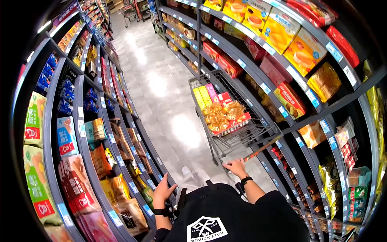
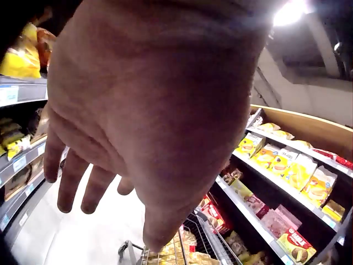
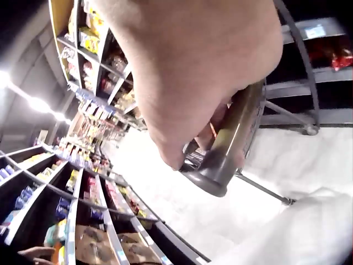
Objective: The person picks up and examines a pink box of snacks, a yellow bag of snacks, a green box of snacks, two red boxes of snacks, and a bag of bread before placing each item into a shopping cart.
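Note:
In the head view my right hand [image 1: 237, 167] grips the near end of the shopping cart's handle [image 1: 263, 148]. The right wrist view shows the fingers curled round that dark handle bar [image 3: 223, 157], close to its end cap. My left hand [image 1: 163, 189] is held off to the left beside the shelf, holding nothing. Its fingers hang loosely spread in the left wrist view, with the palm [image 2: 149, 105] filling much of the picture. The wire cart [image 1: 258, 131] carries gold-wrapped packs [image 1: 219, 115], yellow boxes [image 1: 200, 97] and a pink box [image 1: 211, 92].
Shelves of packaged snacks line both sides, with green bags [image 1: 38, 181] at left and yellow cake boxes [image 1: 278, 28] at right. The cart stands close against the right shelving. Shiny grey floor [image 1: 157, 84] runs ahead, and another cart [image 1: 128, 11] stands far down the aisle.

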{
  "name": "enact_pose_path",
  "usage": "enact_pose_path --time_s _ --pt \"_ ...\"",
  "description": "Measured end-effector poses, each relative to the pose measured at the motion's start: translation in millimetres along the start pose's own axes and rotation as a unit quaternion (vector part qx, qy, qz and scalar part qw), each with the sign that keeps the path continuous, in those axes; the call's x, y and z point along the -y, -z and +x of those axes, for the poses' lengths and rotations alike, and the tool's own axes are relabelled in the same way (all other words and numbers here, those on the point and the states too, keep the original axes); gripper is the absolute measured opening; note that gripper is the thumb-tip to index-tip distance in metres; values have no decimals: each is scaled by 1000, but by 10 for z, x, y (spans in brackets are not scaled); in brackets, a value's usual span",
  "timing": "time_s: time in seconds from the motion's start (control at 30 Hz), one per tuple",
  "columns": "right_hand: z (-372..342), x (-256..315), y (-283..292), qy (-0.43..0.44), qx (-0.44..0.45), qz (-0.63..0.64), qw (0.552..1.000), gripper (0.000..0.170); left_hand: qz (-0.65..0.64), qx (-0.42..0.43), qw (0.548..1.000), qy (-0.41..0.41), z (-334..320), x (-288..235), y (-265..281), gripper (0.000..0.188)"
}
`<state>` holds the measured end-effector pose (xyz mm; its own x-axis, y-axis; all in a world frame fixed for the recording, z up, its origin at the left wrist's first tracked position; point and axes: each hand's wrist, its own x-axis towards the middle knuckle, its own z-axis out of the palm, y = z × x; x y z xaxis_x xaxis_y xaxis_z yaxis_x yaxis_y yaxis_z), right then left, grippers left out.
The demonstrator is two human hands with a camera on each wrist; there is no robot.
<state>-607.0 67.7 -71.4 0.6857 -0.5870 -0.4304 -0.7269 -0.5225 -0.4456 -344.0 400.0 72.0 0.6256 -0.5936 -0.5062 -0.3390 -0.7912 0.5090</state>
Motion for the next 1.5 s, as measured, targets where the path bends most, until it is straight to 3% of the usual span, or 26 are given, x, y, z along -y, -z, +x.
enact_pose_path --time_s 0.1,0.2,0.3,0.37,0.6,0.67,0.73,0.8,0.83,0.87,0.9,1.0,1.07,1.13,1.17,1.27,1.33,1.4,1.47,1.5 --pt "-115 264 -79 -26 -26 -26 999 47 17 -21 998 -65 232 212 373 80" --pt "-175 387 -123 -58 -32 -43 997 41 17 9 999 -40 329 265 789 79" --pt "-224 321 -296 -87 -23 -71 993 40 30 -22 997 -64 460 538 862 74" --pt "-299 279 -358 -82 -63 -88 991 39 32 -50 995 -81 533 643 882 70" --pt "-361 115 -457 -138 -31 -93 986 42 -19 -20 998 -54 572 707 985 71" --pt "-364 211 -378 -193 6 -114 975 43 -58 -24 996 -67 657 848 936 72" --pt "-329 393 -268 -243 -45 -88 965 38 -55 -36 996 -61 713 941 914 72" --pt "-232 512 -224 -287 -142 32 947 35 -69 -28 996 -41 763 944 981 71" --pt "-178 560 -204 -292 -143 32 945 35 -76 -27 996 -32 814 990 972 71" --pt "-102 608 -180 -261 -207 84 939 32 -75 -18 997 -25 840 974 1021 71" --pt "2 642 -166 -226 -269 137 926 31 -74 -12 997 -10 879 964 1050 71" --pt "497 702 -71 -214 -278 246 904 27 -82 -2 996 19 1066 980 1084 72" --pt "925 752 12 -178 -309 222 907 25 -67 6 998 17 1243 981 1117 73" --pt "1344 796 108 -192 -242 313 898 28 -55 39 997 49 1391 732 1285 74" --pt "1609 737 50 -157 -250 289 911 30 -31 47 997 61 1506 683 1309 74" --pt "2287 771 40 -202 -133 444 862 30 -59 32 997 31 1848 660 1259 71" --pt "2858 520 -338 -242 -44 393 886 29 -43 39 998 19 2012 269 1402 64" --pt "3353 335 -946 -243 -120 378 885 25 -92 58 993 41 2194 63 1424 59" --pt "3480 696 -650 -230 -224 284 903 25 -120 80 988 54 2320 -214 1482 55" --pt "3552 907 -420 -195 -302 334 871 27 -111 81 989 52 2369 -228 1452 54"
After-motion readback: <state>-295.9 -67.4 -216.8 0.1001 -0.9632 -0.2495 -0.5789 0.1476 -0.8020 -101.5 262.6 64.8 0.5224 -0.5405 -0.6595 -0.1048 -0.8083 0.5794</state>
